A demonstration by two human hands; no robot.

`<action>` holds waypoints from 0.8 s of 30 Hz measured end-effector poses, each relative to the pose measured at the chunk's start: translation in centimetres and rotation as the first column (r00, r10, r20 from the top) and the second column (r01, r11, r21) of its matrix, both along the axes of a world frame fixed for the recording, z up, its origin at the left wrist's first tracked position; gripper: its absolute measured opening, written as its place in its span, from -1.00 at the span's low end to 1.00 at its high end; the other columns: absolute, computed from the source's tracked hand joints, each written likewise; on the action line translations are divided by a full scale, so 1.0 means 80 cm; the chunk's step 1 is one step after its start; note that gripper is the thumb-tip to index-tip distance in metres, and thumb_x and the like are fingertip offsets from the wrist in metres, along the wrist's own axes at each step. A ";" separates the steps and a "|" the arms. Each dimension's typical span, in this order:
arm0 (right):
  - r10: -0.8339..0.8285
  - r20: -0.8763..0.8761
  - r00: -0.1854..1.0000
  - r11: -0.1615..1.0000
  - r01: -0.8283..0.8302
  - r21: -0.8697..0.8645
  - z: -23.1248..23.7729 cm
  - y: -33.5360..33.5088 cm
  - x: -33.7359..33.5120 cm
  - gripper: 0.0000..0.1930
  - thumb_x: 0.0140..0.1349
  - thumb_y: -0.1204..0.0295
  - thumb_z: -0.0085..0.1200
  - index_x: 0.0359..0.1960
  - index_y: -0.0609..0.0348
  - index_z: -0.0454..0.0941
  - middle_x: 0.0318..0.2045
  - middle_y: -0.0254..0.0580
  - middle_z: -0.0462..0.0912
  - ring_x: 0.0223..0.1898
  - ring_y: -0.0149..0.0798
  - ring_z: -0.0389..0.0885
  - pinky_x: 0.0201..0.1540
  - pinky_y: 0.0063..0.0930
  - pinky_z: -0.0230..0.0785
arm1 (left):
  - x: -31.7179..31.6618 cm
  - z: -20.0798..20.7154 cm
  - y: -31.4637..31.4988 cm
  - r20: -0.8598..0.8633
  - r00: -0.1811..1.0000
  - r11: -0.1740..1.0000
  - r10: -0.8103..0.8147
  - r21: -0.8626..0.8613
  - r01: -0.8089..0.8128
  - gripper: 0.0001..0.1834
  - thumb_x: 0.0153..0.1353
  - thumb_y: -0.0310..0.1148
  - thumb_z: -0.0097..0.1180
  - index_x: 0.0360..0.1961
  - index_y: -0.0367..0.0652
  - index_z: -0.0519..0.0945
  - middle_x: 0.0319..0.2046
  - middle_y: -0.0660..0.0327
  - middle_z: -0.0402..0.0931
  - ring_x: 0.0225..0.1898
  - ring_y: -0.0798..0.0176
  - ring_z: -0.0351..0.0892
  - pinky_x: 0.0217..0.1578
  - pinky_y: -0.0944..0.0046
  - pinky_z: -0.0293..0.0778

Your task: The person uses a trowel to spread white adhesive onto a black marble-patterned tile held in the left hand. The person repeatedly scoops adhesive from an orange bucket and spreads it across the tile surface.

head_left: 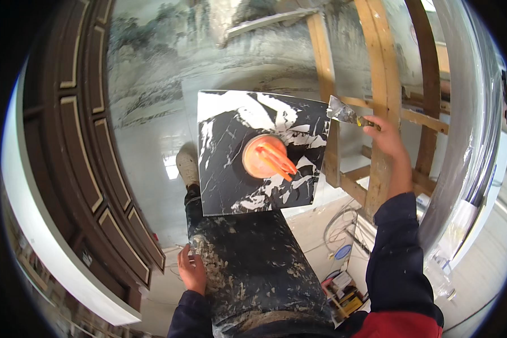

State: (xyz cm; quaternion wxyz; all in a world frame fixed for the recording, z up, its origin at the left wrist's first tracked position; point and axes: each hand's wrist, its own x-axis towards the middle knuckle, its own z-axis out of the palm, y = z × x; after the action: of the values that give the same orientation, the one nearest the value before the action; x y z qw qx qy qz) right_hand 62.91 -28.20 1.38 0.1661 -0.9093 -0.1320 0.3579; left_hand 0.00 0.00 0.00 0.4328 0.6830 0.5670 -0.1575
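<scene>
A square black tile with white marbling [225, 186] lies in front of me above my legs. An orange suction cup lifter [265, 158] sits on its middle, handle tilted to the lower right. My right hand [384, 135] is closed around the handle of a putty knife [343, 111]. Its smeared blade meets the tile's upper right edge, or lies just over it. Beside my left thigh hangs my left hand [192, 273], fingers loosely bent and apart, close to the stained black trousers [248, 253]. I make out nothing in it.
A wooden trestle [380, 67] stands right of the tile, near my right arm. Dark brown panelled doors [79, 141] run along the left. A glossy landscape-patterned surface [152, 84] lies beyond. Cables [341, 225] and a tool box [349, 301] are low on the right.
</scene>
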 end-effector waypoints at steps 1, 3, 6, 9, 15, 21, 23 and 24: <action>0.023 0.006 1.000 0.999 -0.022 -0.048 0.007 -0.003 -0.004 -0.56 0.34 0.34 0.35 0.23 0.13 0.68 0.20 -0.07 0.69 0.21 -0.14 0.63 0.30 -0.31 0.40 | -0.008 0.007 0.010 -0.025 0.999 0.999 -0.041 -0.021 0.041 -0.49 0.33 -0.48 0.16 0.32 -0.27 0.53 0.13 0.00 0.54 -0.13 0.13 0.68 -0.16 0.17 0.64; 0.033 0.010 0.999 0.994 -0.032 -0.108 0.007 0.001 0.009 -0.56 0.33 0.36 0.34 0.24 0.13 0.67 0.18 -0.06 0.69 0.20 -0.13 0.63 0.28 -0.33 0.41 | -0.004 -0.007 0.039 -0.039 0.993 0.993 -0.112 -0.034 0.111 -0.50 0.34 -0.48 0.13 0.31 -0.29 0.53 0.12 0.01 0.55 -0.14 0.15 0.68 -0.19 0.19 0.63; 0.028 0.030 0.999 0.986 -0.023 -0.168 -0.003 0.019 0.042 -0.58 0.33 0.41 0.33 0.22 0.14 0.68 0.11 -0.09 0.72 0.16 -0.17 0.64 0.26 -0.34 0.43 | 0.023 -0.049 0.086 -0.007 0.992 0.992 -0.127 -0.022 0.127 -0.50 0.32 -0.50 0.13 0.31 -0.29 0.54 0.09 0.03 0.56 -0.16 0.16 0.67 -0.20 0.20 0.61; 0.052 0.013 0.999 0.975 -0.048 -0.216 -0.002 0.030 0.044 -0.61 0.33 0.44 0.32 0.20 0.16 0.69 0.06 -0.12 0.74 0.11 -0.20 0.66 0.24 -0.33 0.44 | 0.010 -0.046 0.125 -0.011 0.989 0.988 -0.150 -0.030 0.149 -0.49 0.31 -0.51 0.14 0.31 -0.30 0.54 0.07 0.05 0.57 -0.15 0.16 0.66 -0.19 0.19 0.60; 0.164 -0.221 0.961 0.947 -0.216 -0.238 0.001 0.150 0.061 -0.60 0.29 0.41 0.32 0.18 0.13 0.71 0.06 -0.05 0.75 0.09 -0.12 0.68 0.19 -0.28 0.48 | -0.010 -0.044 0.171 -0.034 0.981 0.981 -0.192 -0.019 0.191 -0.48 0.31 -0.53 0.14 0.32 -0.28 0.53 0.06 0.07 0.57 -0.14 0.18 0.64 -0.18 0.20 0.59; 0.524 -0.239 0.817 0.821 -0.560 -0.115 -0.014 0.308 0.036 -0.60 0.31 0.35 0.25 0.17 0.12 0.71 0.08 0.04 0.73 0.15 0.05 0.65 0.24 -0.14 0.46 | -0.013 -0.048 0.176 -0.054 0.995 0.993 -0.082 -0.090 0.077 -0.49 0.35 -0.52 0.11 0.34 -0.28 0.51 0.10 0.07 0.55 -0.12 0.19 0.65 -0.20 0.22 0.61; 0.528 -0.262 0.808 0.818 -0.566 -0.099 -0.015 0.358 0.020 -0.61 0.33 0.33 0.23 0.18 0.09 0.70 0.09 0.06 0.72 0.19 0.10 0.62 0.28 -0.10 0.44 | -0.017 -0.052 0.179 -0.058 0.996 0.992 -0.073 -0.106 0.067 -0.50 0.37 -0.52 0.10 0.34 -0.29 0.51 0.11 0.06 0.54 -0.12 0.19 0.65 -0.21 0.22 0.62; 0.553 -0.273 0.787 0.806 -0.589 -0.063 -0.017 0.380 0.016 -0.61 0.32 0.35 0.24 0.18 0.12 0.70 0.07 0.05 0.73 0.18 0.08 0.62 0.28 -0.12 0.44 | -0.018 -0.053 0.179 -0.058 0.996 0.992 -0.061 -0.117 0.054 -0.50 0.38 -0.52 0.10 0.34 -0.29 0.51 0.12 0.06 0.54 -0.12 0.19 0.65 -0.21 0.21 0.62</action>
State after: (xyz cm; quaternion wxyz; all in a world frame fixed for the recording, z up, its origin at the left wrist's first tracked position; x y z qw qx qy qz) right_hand 64.18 2.23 0.01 -0.0016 -0.7854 -0.3537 0.5080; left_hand -1.46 14.34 -4.26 0.4491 0.6679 0.5499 -0.2233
